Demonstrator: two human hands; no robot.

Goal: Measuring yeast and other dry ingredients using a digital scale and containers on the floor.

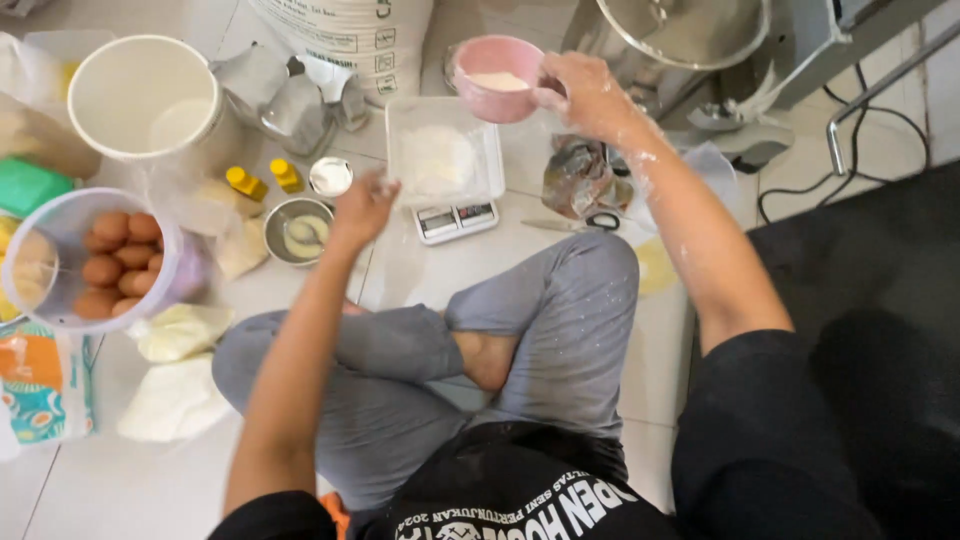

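Pink cup (497,78): a small round cup, pale pink and smooth-walled, holding white powder that lies flat below the rim; it is held in the air above the far edge of the clear tray.
Right hand (585,92): dusted with flour up the forearm, fingers clamped on the cup's right side.
Clear tray (444,150): a square see-through container with a loose heap of white powder in it, sitting on the scale.
Scale (456,220): small, white, flat on the tiled floor, its display facing the person.
Left hand (362,205): hovers at the tray's left edge, fingers loosely bent; I cannot tell whether it touches the tray.
Steel bowl (297,231): just left of the left hand, with a pale paste inside.
Yellow bottles (264,180): two, small, beyond the bowl.
Egg tub (95,258): a clear round tub of brown eggs, far left.
White bucket (143,97): stands behind the tub.
Scissors (573,224): lie on the floor right of the scale.
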